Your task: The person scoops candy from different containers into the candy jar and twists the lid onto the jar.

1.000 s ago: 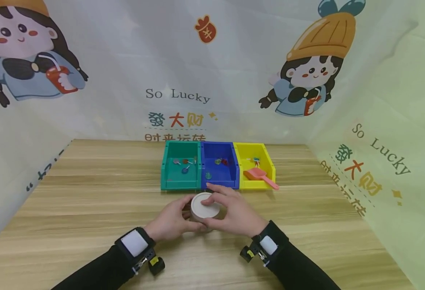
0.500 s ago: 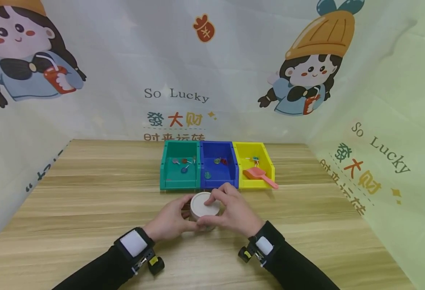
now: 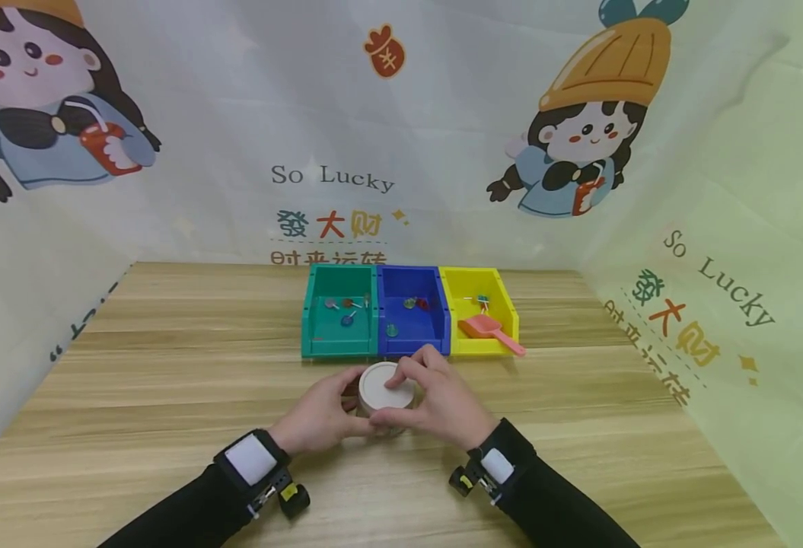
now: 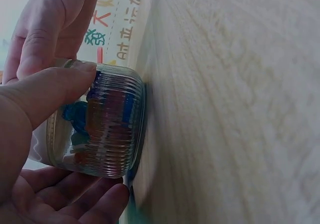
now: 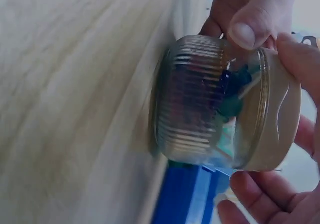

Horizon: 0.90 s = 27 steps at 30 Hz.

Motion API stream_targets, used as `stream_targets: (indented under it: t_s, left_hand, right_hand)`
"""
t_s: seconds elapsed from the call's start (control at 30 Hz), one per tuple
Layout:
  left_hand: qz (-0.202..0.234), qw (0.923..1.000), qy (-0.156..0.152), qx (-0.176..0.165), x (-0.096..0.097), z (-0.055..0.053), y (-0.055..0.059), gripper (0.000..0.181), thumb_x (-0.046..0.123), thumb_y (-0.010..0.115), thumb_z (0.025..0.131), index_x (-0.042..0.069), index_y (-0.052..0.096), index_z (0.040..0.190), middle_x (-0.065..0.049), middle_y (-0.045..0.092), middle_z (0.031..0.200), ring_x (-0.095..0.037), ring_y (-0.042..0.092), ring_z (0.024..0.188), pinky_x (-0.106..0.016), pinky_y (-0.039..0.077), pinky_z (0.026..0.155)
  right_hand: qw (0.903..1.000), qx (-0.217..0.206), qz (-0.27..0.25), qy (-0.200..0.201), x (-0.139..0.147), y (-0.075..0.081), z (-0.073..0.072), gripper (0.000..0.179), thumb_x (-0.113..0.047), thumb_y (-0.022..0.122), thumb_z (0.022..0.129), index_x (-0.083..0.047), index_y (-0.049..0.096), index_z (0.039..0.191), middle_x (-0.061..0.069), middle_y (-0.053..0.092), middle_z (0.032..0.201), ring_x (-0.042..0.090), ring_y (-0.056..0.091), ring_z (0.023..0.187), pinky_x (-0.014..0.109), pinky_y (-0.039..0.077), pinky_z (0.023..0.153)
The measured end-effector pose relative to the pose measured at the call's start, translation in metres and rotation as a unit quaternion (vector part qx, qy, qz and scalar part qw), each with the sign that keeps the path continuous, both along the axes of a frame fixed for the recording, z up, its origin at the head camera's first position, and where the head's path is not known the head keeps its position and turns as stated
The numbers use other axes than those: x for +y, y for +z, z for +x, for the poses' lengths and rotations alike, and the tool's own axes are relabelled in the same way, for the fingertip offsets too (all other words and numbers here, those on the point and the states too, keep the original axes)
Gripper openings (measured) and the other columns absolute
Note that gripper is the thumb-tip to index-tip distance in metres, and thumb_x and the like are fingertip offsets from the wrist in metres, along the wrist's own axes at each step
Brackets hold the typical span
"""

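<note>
A clear ribbed glass jar [image 4: 112, 129] stands upright on the table, with small colourful pieces inside. On top sits its beige lid [image 3: 380, 390], a raised wavy mark on its side in the right wrist view. My left hand [image 3: 319, 411] grips the glass body, thumb on the near side and fingers around the far side. From the right, my right hand [image 3: 445, 399] holds the lid. Its thumb [image 5: 300, 64] presses the lid's near edge, one fingertip bends over the top, and other fingers reach the far side.
Behind the jar stand three joined bins: green [image 3: 341, 350], blue [image 3: 415, 352] and yellow [image 3: 470, 348]. Small pieces like those in the jar lie in the green and blue bins. A pink scoop [image 3: 489, 329] leans over the yellow bin's front edge. Printed cloth hangs around the table.
My right thumb has slid left along the lid's near edge, and the fingers have bent and drawn back over the lid. The left hand and jar stay nearly in place.
</note>
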State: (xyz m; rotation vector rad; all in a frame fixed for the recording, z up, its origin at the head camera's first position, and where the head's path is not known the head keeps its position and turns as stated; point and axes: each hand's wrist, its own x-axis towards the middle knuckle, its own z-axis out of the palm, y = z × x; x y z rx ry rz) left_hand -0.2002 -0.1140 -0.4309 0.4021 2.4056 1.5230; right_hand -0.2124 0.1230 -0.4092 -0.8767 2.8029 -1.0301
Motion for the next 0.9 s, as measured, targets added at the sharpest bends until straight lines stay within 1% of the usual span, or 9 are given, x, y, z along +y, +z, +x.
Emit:
stream_targets:
  t_s: [0.13, 0.27, 0.4, 0.47, 0.57, 0.63, 0.7, 0.8, 0.9]
  left_hand:
    - [0.003, 1.0, -0.003, 0.004, 0.0, 0.0, 0.0, 0.083, 0.017, 0.092, 0.091, 0.002, 0.05, 0.16, -0.018, 0.059, 0.158, -0.039, 0.059, 0.147, -0.056, 0.048, 0.123]
    - [0.003, 0.9999, -0.007, 0.007, -0.001, 0.0, 0.0, 0.083, 0.019, 0.094, 0.09, 0.003, 0.051, 0.159, -0.017, 0.06, 0.157, -0.039, 0.06, 0.146, -0.055, 0.05, 0.121]
    - [0.004, 1.0, -0.006, 0.006, -0.001, 0.0, 0.0, 0.084, 0.02, 0.094, 0.089, 0.003, 0.051, 0.159, -0.017, 0.06, 0.157, -0.039, 0.06, 0.146, -0.056, 0.05, 0.121]
    - [0.007, 0.9999, -0.005, 0.007, 0.0, -0.001, 0.0, 0.083, 0.019, 0.094, 0.089, 0.003, 0.051, 0.159, -0.017, 0.06, 0.157, -0.039, 0.059, 0.146, -0.056, 0.049, 0.122]
    - [0.006, 0.9999, -0.001, 0.009, 0.001, -0.001, 0.0, 0.082, 0.017, 0.093, 0.089, 0.005, 0.052, 0.159, -0.017, 0.061, 0.157, -0.039, 0.06, 0.146, -0.055, 0.049, 0.122]
    - [0.004, 0.9999, 0.001, 0.01, 0.001, -0.001, 0.0, 0.081, 0.015, 0.093, 0.089, 0.006, 0.052, 0.159, -0.016, 0.061, 0.157, -0.038, 0.06, 0.146, -0.054, 0.049, 0.122]
    - [-0.001, 0.9999, 0.002, 0.011, 0.001, -0.001, -0.001, 0.081, 0.016, 0.093, 0.09, 0.005, 0.053, 0.159, -0.017, 0.061, 0.156, -0.038, 0.061, 0.145, -0.055, 0.049, 0.122]
    - [-0.003, 0.9999, 0.001, 0.014, 0.001, 0.0, -0.002, 0.081, 0.018, 0.093, 0.09, 0.004, 0.053, 0.159, -0.017, 0.062, 0.156, -0.039, 0.06, 0.145, -0.056, 0.049, 0.122]
    - [-0.001, 0.9999, 0.002, 0.014, 0.001, 0.0, -0.003, 0.082, 0.018, 0.094, 0.089, 0.004, 0.053, 0.159, -0.017, 0.062, 0.156, -0.039, 0.06, 0.145, -0.056, 0.049, 0.122]
  right_hand:
    - [0.9998, 0.013, 0.007, 0.015, 0.001, 0.0, 0.0, 0.039, -0.048, 0.093, 0.088, -0.026, 0.073, 0.113, 0.004, 0.062, 0.143, 0.029, 0.058, 0.135, 0.048, 0.058, 0.11]
    - [0.9989, -0.001, 0.02, 0.041, 0.005, 0.003, -0.001, 0.042, -0.043, 0.085, 0.094, -0.025, 0.074, 0.13, 0.002, 0.052, 0.17, 0.034, 0.045, 0.159, 0.066, 0.041, 0.127]
    - [0.9994, -0.009, 0.014, 0.031, 0.006, 0.002, -0.001, 0.039, -0.042, 0.085, 0.095, -0.026, 0.075, 0.128, 0.001, 0.062, 0.155, 0.029, 0.054, 0.147, 0.058, 0.05, 0.122]
    - [0.9998, -0.002, 0.005, 0.016, 0.004, 0.001, 0.0, 0.035, -0.043, 0.088, 0.093, -0.027, 0.074, 0.121, 0.001, 0.065, 0.137, 0.024, 0.059, 0.132, 0.045, 0.057, 0.11]
    - [0.9999, 0.003, -0.007, -0.008, 0.0, -0.003, 0.001, 0.037, -0.047, 0.091, 0.09, -0.027, 0.072, 0.114, 0.001, 0.057, 0.116, 0.019, 0.056, 0.113, 0.032, 0.055, 0.089]
    - [0.9998, 0.009, -0.009, -0.014, -0.002, -0.005, 0.002, 0.039, -0.049, 0.092, 0.089, -0.026, 0.071, 0.113, 0.002, 0.058, 0.121, 0.021, 0.057, 0.116, 0.034, 0.056, 0.09]
    - [0.9999, 0.009, -0.011, -0.009, -0.001, -0.007, 0.002, 0.039, -0.046, 0.091, 0.09, -0.026, 0.07, 0.115, 0.005, 0.063, 0.139, 0.028, 0.06, 0.13, 0.043, 0.059, 0.103]
    - [0.9998, 0.012, -0.013, 0.008, 0.0, -0.008, 0.003, 0.037, -0.04, 0.089, 0.092, -0.024, 0.07, 0.12, 0.006, 0.058, 0.163, 0.035, 0.054, 0.15, 0.061, 0.05, 0.121]
    - [0.9996, 0.021, -0.016, 0.012, 0.0, -0.009, 0.003, 0.038, -0.039, 0.088, 0.093, -0.022, 0.07, 0.122, 0.004, 0.062, 0.156, 0.03, 0.057, 0.145, 0.058, 0.052, 0.12]
